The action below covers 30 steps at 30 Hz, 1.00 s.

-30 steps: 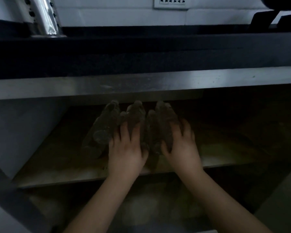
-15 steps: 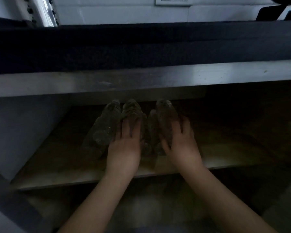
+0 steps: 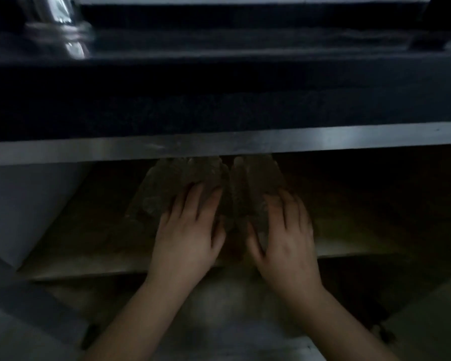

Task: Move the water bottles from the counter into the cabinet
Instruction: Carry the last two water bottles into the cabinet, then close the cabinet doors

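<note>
Several clear water bottles lie side by side on the wooden cabinet shelf (image 3: 89,243), their far ends under the counter's metal edge. My left hand (image 3: 185,238) lies over the near end of one bottle in the left group (image 3: 164,188), fingers spread on it. My right hand (image 3: 284,243) wraps the near end of the right bottle (image 3: 258,178), thumb on its left side. The cabinet is dark and the bottles' outlines are faint.
A metal strip (image 3: 323,139) runs along the front of the dark counter (image 3: 219,100) above the opening. A shiny metal fixture (image 3: 63,27) stands at the top left. The cabinet's pale left wall (image 3: 24,204) bounds the shelf. A lower level (image 3: 219,308) shows beneath my forearms.
Both hands have slid the bottles further back on the shelf, so their far ends now reach under the metal strip. My view has tilted down a little.
</note>
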{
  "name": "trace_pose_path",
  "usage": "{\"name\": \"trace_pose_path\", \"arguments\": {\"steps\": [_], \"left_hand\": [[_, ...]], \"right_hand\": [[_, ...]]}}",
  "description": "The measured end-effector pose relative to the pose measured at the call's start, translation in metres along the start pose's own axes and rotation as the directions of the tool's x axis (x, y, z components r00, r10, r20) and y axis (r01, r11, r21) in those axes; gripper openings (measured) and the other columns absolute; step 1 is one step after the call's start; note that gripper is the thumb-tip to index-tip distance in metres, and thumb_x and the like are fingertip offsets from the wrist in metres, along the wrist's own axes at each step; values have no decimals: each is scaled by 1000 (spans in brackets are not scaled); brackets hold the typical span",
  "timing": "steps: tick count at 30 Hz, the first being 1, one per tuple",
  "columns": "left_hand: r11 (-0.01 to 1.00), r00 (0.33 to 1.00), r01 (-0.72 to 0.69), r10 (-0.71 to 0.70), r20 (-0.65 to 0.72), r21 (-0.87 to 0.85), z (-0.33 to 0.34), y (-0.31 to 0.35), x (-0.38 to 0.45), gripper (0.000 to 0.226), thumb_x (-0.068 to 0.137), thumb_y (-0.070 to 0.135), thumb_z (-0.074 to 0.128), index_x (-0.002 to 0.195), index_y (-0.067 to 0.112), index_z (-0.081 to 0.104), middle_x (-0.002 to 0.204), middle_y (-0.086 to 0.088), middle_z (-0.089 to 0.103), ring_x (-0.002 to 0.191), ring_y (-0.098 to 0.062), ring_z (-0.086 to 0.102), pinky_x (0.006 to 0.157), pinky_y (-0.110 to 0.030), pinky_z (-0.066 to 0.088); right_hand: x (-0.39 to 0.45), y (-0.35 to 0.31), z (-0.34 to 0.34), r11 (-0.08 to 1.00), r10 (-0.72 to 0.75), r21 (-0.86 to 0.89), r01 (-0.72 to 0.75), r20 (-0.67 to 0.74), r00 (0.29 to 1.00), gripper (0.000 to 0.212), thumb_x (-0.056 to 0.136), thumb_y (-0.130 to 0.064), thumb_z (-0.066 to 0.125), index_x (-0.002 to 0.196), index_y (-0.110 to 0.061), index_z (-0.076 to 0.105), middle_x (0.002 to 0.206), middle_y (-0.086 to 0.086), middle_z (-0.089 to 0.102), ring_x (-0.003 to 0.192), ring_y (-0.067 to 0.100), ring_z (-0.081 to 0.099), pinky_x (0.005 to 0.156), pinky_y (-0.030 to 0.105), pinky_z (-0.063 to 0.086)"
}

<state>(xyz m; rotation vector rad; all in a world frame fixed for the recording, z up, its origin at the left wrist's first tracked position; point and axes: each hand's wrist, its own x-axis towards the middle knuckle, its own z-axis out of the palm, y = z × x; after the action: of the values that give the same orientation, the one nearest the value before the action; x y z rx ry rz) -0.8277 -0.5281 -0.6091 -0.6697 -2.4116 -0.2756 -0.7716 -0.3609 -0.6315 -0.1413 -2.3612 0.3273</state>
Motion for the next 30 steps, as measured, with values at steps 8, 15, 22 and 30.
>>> {"name": "trace_pose_path", "arguments": {"steps": [8,15,22,30], "left_hand": [[995,938,32,4,347,-98,-77,13,-35,45,87,31,45,125,15,63,126,-9,64,111,-34,59,88,-45,49],[984,815,74,35,578,-164,-201,41,-56,42,83,23,65,125,20,64,128,-9,63,113,-32,61,85,-44,53],[966,743,117,68,666,-229,-332,55,-72,38,86,29,58,123,21,66,121,-7,66,109,-30,62,87,-42,51],[960,691,-17,214,691,-280,-446,40,-77,40,92,34,48,119,12,67,114,-13,66,102,-34,63,86,-44,51]], "right_hand": [[-32,-25,-89,991,135,-70,-117,382,914,53,88,-36,49,133,-9,52,136,15,52,131,33,43,107,47,38],[-39,-73,-216,983,178,-154,-103,634,753,47,88,-32,58,128,-7,57,131,15,57,126,35,51,106,48,41],[-78,-126,-362,964,233,-255,-68,703,672,48,83,-36,46,118,-9,64,126,16,62,119,38,57,105,46,35],[-71,-172,-470,942,302,-326,-77,728,615,41,84,-29,65,120,-10,62,127,14,60,122,34,54,105,48,41]]}}
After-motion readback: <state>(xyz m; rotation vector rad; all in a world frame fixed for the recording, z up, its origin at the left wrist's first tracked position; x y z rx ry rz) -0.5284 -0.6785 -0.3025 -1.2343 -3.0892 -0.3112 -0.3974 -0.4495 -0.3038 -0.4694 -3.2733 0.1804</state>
